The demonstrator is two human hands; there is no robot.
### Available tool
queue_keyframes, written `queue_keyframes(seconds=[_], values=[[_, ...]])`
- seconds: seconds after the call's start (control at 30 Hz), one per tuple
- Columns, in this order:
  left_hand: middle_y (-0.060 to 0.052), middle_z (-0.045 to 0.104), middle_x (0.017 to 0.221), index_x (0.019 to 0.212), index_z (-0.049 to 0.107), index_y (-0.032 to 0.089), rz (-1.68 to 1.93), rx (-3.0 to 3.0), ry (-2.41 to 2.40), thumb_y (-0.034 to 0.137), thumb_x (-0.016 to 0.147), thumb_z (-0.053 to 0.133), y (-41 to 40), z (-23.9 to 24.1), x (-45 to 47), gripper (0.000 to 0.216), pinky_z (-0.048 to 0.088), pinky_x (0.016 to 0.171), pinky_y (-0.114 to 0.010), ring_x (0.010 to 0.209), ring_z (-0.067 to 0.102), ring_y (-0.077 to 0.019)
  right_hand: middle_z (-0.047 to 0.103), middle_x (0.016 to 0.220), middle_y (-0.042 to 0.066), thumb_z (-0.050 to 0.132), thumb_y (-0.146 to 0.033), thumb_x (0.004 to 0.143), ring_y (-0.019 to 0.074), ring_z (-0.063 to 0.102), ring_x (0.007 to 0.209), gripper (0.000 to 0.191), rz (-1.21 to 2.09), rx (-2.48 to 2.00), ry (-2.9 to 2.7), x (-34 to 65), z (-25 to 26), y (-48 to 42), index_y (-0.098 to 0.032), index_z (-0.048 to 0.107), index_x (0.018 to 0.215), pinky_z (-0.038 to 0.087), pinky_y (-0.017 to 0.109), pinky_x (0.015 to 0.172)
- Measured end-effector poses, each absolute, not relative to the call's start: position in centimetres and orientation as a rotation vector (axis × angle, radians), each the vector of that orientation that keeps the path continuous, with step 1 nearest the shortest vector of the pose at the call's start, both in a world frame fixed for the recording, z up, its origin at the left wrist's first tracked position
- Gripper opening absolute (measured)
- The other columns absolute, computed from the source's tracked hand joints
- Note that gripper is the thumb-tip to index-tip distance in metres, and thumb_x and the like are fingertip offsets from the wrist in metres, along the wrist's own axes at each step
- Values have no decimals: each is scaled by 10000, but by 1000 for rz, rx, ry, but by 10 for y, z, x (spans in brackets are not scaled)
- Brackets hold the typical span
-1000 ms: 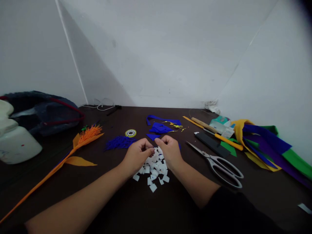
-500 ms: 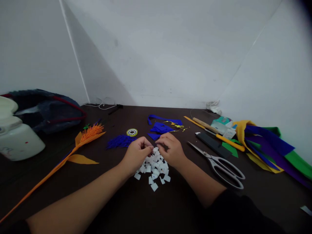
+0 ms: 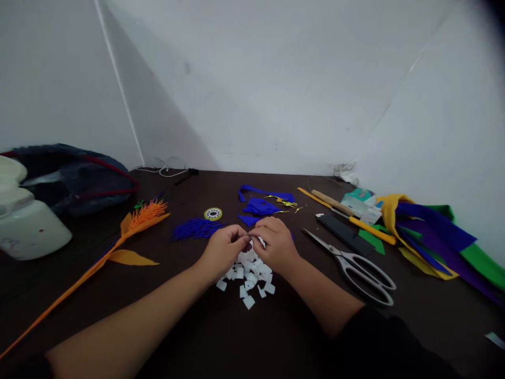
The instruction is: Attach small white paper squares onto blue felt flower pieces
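Observation:
My left hand and my right hand meet over a heap of several small white squares on the dark table. Both hands are closed in a pinch, fingertips touching each other around one small white piece at the top of the heap. The piece itself is mostly hidden by my fingers. Just beyond my hands lie blue felt scraps and a blue fringed piece.
Scissors lie to the right, with a black strip, a wooden-handled tool and a pile of coloured felt. An orange felt flower on a long stem, a yellow tape roll, a white jug and a dark bag are at the left.
My hands have drawn closer, so the fingertips now meet above the white heap. Everything else on the table stays where it was.

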State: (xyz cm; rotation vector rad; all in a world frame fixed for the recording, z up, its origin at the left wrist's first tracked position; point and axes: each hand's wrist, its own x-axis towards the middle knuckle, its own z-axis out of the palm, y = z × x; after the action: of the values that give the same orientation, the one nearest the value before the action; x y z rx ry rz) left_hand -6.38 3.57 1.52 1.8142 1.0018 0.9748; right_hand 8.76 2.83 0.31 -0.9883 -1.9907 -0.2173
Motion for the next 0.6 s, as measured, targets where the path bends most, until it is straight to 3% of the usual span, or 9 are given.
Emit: queue_keyframes(seconds=[0.43, 0.53, 0.6], values=[[33, 508, 564, 582, 521, 161, 992, 2003, 1095, 162, 665, 454, 30, 20, -63, 107, 331, 546, -221, 564, 445, -99, 522, 682, 38, 458, -112, 648, 161, 461, 711, 92, -383, -1049, -1969, 81, 5, 29, -171, 513, 603, 372, 286, 682], [16, 550, 599, 611, 528, 161, 982, 1824, 1018, 226, 708, 464, 28, 23, -64, 133, 356, 577, -232, 581, 476, -104, 554, 684, 48, 460, -174, 712, 167, 497, 709, 111, -352, -1308, -1867, 106, 9, 39, -172, 540, 636, 370, 295, 681], [5, 567, 613, 627, 526, 163, 974, 1673, 934, 260, 735, 462, 27, 23, -65, 158, 368, 603, -238, 592, 491, -104, 544, 576, 53, 492, -293, 735, 185, 518, 643, 243, -277, -1609, -1880, 128, 10, 47, -173, 525, 527, 365, 321, 647]])
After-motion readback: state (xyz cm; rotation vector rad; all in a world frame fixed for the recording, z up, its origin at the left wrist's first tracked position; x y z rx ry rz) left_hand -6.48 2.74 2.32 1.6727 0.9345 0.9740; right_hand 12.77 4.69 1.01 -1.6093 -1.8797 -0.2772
